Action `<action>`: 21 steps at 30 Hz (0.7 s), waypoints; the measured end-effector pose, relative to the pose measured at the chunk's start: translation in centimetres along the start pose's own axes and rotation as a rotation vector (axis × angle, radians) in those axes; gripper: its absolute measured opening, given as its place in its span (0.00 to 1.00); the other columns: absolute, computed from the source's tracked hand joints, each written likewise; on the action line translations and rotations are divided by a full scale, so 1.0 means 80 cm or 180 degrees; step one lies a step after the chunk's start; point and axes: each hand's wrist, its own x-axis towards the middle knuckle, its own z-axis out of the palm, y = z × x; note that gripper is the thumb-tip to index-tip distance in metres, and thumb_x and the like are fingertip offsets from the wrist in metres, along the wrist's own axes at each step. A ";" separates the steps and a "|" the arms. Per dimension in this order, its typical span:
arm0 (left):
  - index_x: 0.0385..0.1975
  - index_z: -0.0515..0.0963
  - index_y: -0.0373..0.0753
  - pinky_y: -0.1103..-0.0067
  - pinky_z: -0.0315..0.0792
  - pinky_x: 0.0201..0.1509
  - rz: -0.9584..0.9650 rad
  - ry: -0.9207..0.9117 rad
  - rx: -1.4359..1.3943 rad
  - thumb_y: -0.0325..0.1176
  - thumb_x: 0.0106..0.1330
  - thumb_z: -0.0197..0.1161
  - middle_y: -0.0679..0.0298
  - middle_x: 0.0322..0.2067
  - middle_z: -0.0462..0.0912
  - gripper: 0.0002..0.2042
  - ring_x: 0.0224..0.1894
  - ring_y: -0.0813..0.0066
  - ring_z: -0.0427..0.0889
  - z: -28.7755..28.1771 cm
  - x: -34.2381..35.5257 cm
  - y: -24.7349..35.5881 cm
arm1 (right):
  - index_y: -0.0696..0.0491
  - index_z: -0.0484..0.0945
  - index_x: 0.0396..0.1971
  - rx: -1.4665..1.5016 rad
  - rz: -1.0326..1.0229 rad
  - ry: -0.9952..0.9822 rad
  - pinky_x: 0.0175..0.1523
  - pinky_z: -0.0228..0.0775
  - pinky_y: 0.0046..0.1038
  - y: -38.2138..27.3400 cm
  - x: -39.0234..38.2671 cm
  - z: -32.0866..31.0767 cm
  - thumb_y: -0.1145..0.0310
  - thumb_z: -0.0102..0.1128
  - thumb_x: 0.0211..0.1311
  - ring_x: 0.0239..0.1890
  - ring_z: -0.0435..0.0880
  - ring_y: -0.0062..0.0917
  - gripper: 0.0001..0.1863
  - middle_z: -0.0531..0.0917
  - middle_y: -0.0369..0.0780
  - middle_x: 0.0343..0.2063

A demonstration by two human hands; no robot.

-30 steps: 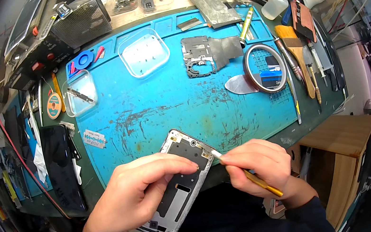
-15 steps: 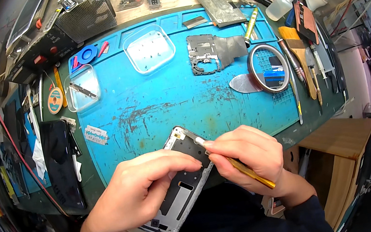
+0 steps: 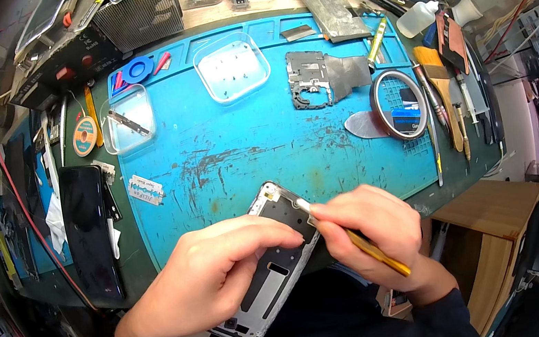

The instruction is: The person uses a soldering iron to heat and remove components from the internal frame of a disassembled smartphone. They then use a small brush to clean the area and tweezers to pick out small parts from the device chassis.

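Note:
My left hand (image 3: 209, 278) grips a silver-edged phone frame (image 3: 276, 286) with a dark inner plate, held tilted over the mat's front edge, index finger bent across it. My right hand (image 3: 369, 230) is closed on a thin gold-handled tool (image 3: 378, 255), whose pale tip rests at the frame's upper right, near the corner. Beyond the frame, a razor blade (image 3: 145, 190) lies on the blue mat (image 3: 231, 146). Whether the tip touches or sits just above the frame is hard to tell.
A black phone (image 3: 88, 234) lies left. Behind are two clear containers (image 3: 231, 68) (image 3: 127, 118) and a dark metal plate assembly (image 3: 329, 76). Right are a tape roll (image 3: 380, 103), brush (image 3: 438, 84) and white bottle (image 3: 416, 19). Electrical equipment (image 3: 59, 67) stands back left.
My right hand and the tool moved up-left from outside the frame's edge onto its upper part, then slightly right. The view has shifted a little; my left hand keeps its grip.

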 end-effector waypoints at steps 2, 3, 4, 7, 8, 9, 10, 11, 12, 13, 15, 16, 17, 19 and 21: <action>0.47 0.87 0.30 0.70 0.82 0.61 -0.0020 -0.0003 -0.0092 0.07 0.61 0.56 0.52 0.49 0.92 0.19 0.55 0.57 0.92 -0.001 0.000 0.000 | 0.60 0.89 0.46 0.0097 -0.0029 -0.0023 0.35 0.80 0.30 0.004 0.015 0.005 0.83 0.79 0.54 0.29 0.88 0.33 0.17 0.90 0.43 0.32; 0.48 0.87 0.30 0.70 0.82 0.62 -0.0030 -0.0004 -0.0139 0.07 0.61 0.56 0.52 0.49 0.92 0.20 0.56 0.57 0.92 -0.001 0.000 0.000 | 0.59 0.89 0.46 0.0035 0.0002 -0.0075 0.35 0.80 0.30 0.001 0.012 0.003 0.83 0.79 0.54 0.30 0.89 0.33 0.18 0.90 0.43 0.32; 0.48 0.87 0.30 0.70 0.82 0.62 -0.0017 0.0005 -0.0124 0.07 0.61 0.56 0.52 0.49 0.92 0.20 0.56 0.57 0.92 -0.002 -0.001 -0.001 | 0.59 0.89 0.46 0.0011 -0.0015 -0.0094 0.35 0.80 0.30 0.001 0.008 0.000 0.83 0.78 0.55 0.30 0.89 0.33 0.17 0.90 0.43 0.33; 0.50 0.86 0.31 0.69 0.82 0.60 0.0089 -0.0010 -0.0083 0.08 0.63 0.56 0.52 0.49 0.91 0.20 0.55 0.55 0.91 -0.001 -0.002 -0.005 | 0.60 0.88 0.46 -0.0050 -0.0041 -0.0136 0.37 0.80 0.30 0.001 0.002 -0.008 0.82 0.78 0.58 0.32 0.90 0.34 0.15 0.90 0.43 0.33; 0.51 0.85 0.32 0.68 0.82 0.59 0.0171 -0.0043 -0.0071 0.09 0.64 0.57 0.52 0.49 0.91 0.19 0.54 0.53 0.90 -0.003 -0.002 -0.009 | 0.60 0.89 0.45 0.0006 -0.0034 -0.0155 0.37 0.81 0.30 0.001 0.009 -0.006 0.82 0.78 0.58 0.32 0.90 0.34 0.15 0.90 0.43 0.33; 0.53 0.84 0.33 0.68 0.82 0.58 0.0253 -0.0076 -0.0059 0.10 0.65 0.57 0.52 0.49 0.90 0.19 0.53 0.52 0.90 -0.003 -0.001 -0.012 | 0.60 0.89 0.45 0.0062 -0.0028 -0.0174 0.38 0.81 0.30 0.002 0.017 -0.002 0.82 0.78 0.58 0.32 0.90 0.34 0.14 0.90 0.43 0.33; 0.53 0.84 0.33 0.68 0.82 0.58 0.0259 -0.0076 -0.0073 0.10 0.65 0.57 0.52 0.49 0.90 0.19 0.53 0.52 0.90 -0.003 -0.002 -0.013 | 0.60 0.89 0.45 0.0113 -0.0036 -0.0197 0.38 0.82 0.31 0.002 0.023 0.000 0.82 0.78 0.58 0.32 0.90 0.34 0.14 0.90 0.43 0.33; 0.53 0.84 0.33 0.67 0.82 0.57 0.0266 -0.0077 -0.0087 0.10 0.65 0.57 0.52 0.49 0.90 0.19 0.53 0.51 0.90 -0.003 -0.002 -0.014 | 0.60 0.89 0.45 0.0096 -0.0027 -0.0263 0.39 0.82 0.31 0.002 0.022 -0.002 0.82 0.77 0.59 0.33 0.90 0.35 0.14 0.90 0.44 0.34; 0.53 0.84 0.33 0.67 0.82 0.57 0.0273 -0.0076 -0.0101 0.10 0.65 0.57 0.52 0.49 0.90 0.19 0.53 0.51 0.90 -0.004 -0.003 -0.014 | 0.60 0.89 0.45 0.0084 -0.0034 -0.0266 0.39 0.82 0.31 0.003 0.018 -0.005 0.81 0.77 0.59 0.33 0.90 0.35 0.14 0.90 0.44 0.34; 0.51 0.85 0.32 0.68 0.82 0.59 0.0217 -0.0057 -0.0092 0.09 0.64 0.57 0.52 0.49 0.91 0.19 0.54 0.53 0.90 -0.003 -0.002 -0.012 | 0.60 0.89 0.45 0.0076 -0.0037 -0.0280 0.39 0.82 0.31 0.005 0.014 -0.010 0.81 0.77 0.59 0.33 0.91 0.35 0.14 0.90 0.44 0.34; 0.48 0.87 0.30 0.70 0.82 0.62 0.0105 -0.0016 -0.0072 0.07 0.62 0.56 0.53 0.50 0.92 0.20 0.56 0.57 0.92 -0.002 0.000 -0.005 | 0.60 0.89 0.45 0.0078 -0.0027 -0.0289 0.39 0.82 0.31 0.007 0.016 -0.009 0.81 0.77 0.59 0.33 0.91 0.35 0.14 0.91 0.44 0.34; 0.48 0.87 0.30 0.70 0.82 0.62 0.0099 -0.0015 -0.0075 0.07 0.62 0.56 0.53 0.50 0.92 0.20 0.56 0.57 0.92 -0.002 0.000 -0.005 | 0.60 0.89 0.45 0.0091 -0.0007 -0.0264 0.39 0.82 0.31 0.005 0.023 -0.005 0.81 0.78 0.59 0.33 0.91 0.35 0.13 0.91 0.44 0.34; 0.49 0.87 0.30 0.70 0.82 0.61 0.0094 -0.0013 -0.0077 0.07 0.61 0.56 0.53 0.50 0.92 0.20 0.56 0.57 0.92 -0.003 -0.001 -0.006 | 0.60 0.89 0.45 0.0103 0.0013 -0.0240 0.39 0.82 0.31 0.004 0.026 -0.003 0.81 0.78 0.59 0.33 0.91 0.35 0.13 0.91 0.44 0.34; 0.49 0.87 0.30 0.70 0.82 0.61 0.0088 -0.0011 -0.0095 0.07 0.61 0.55 0.53 0.49 0.92 0.20 0.56 0.57 0.92 -0.003 -0.001 -0.006 | 0.60 0.89 0.45 0.0008 0.0020 -0.0275 0.39 0.82 0.31 0.001 0.019 -0.006 0.81 0.78 0.58 0.33 0.91 0.35 0.14 0.91 0.44 0.34; 0.49 0.87 0.30 0.70 0.82 0.61 0.0084 -0.0011 -0.0128 0.07 0.61 0.55 0.53 0.49 0.92 0.20 0.56 0.57 0.92 -0.003 -0.002 -0.007 | 0.60 0.89 0.45 -0.0071 -0.0047 -0.0198 0.38 0.82 0.31 0.000 0.011 -0.007 0.82 0.78 0.58 0.33 0.91 0.35 0.14 0.91 0.44 0.34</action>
